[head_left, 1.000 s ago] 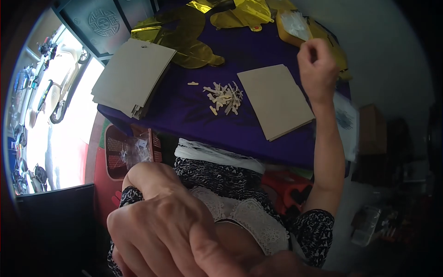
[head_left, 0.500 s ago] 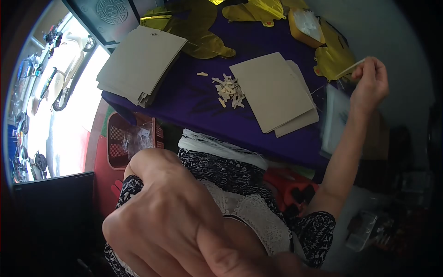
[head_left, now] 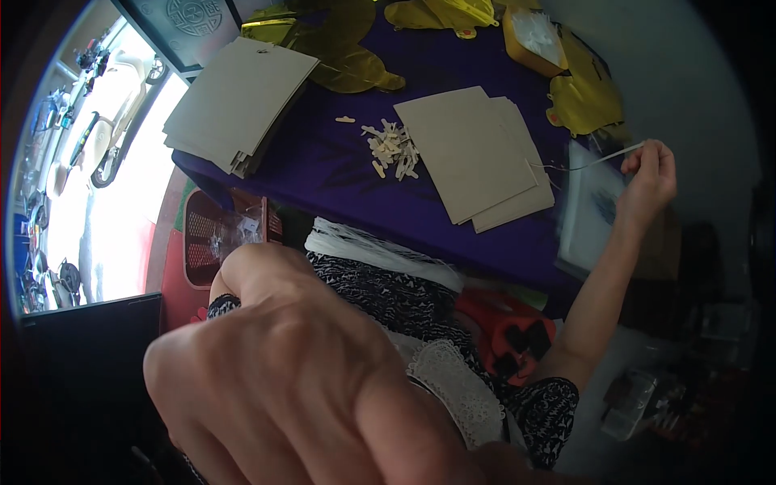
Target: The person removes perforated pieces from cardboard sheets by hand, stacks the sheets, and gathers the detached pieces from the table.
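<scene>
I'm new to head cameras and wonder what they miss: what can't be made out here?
All in the head view:
Left hand: fingertips cut off by the bottom edge.
Right hand: its exact grip on the white strip is too small.
Clear packet: its dark pattern is blurred.
Yellow foil: partly cut off by the top edge.
Small pale pieces: overlap hides how many.
Right background: too dark to identify much.

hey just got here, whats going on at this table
Someone's right hand is out past the table's right end, pinching a thin white strip. The left hand is up close to the camera, and whatever it may hold is hidden. On the purple cloth, a pile of small pale pieces sits between two stacks of grayish card.
</scene>
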Motion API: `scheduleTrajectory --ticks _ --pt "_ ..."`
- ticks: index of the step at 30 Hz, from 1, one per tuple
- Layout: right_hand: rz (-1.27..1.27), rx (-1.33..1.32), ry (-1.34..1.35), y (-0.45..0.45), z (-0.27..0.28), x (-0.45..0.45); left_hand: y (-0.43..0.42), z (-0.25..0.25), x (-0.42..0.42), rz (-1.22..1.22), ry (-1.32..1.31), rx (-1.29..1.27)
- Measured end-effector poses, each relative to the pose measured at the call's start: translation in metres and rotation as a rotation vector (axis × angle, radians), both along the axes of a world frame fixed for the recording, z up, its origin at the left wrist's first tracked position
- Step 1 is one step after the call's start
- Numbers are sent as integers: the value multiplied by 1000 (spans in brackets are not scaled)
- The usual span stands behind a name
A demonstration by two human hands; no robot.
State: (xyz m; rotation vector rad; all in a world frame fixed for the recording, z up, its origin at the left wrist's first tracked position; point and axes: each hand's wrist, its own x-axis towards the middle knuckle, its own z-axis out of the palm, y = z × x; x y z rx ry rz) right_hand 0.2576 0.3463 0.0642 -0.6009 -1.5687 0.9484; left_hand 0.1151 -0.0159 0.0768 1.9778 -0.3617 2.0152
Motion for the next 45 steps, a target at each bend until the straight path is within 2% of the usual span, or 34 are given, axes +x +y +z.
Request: scheduleTrajectory --ticks 3,7,9,11,12,14,17,20,23,26,35,38,41,43,45 --pt "5 -8 3 1 -3 3 5 -4 -2 -141 7 -133" --pt "11 -19 1 4 -5 7 26 -3 -10 -90 -94 -392" --pt "-47 -29 -43 9 -6 10 45 -6 -17 75 -156 -595" --pt "-87 -38 -77 17 -8 12 69 -13 -22 361 -101 -803" --pt "-54 -107 -18 20 -9 13 84 -20 -25 749 103 -830" --pt "32 -241 102 23 -8 14 110 -36 -32 1076 531 -816" --pt "14 -312 50 44 -13 24 143 -68 -33 1267 908 -825" --pt "-11 -375 77 60 -18 33 167 -105 -29 1476 1135 -665" --pt "-11 -388 85 72 -22 44 182 -135 -22 1412 1301 -712" --pt "-36 -402 115 81 -21 54 187 -136 -13 1355 1383 -736" --pt "-126 -369 277 93 0 73 186 -123 -14 1325 1394 -784" --pt "125 -310 110 98 12 87 182 -120 -16 1312 1373 -776" --pt "69 -372 -263 43 29 55 180 -119 -18 1301 1370 -783" --pt "128 -364 -695 32 16 38 178 -117 -21 1290 1380 -792" --pt "258 113 -981 37 -24 31 177 -115 -22 1283 1386 -798"
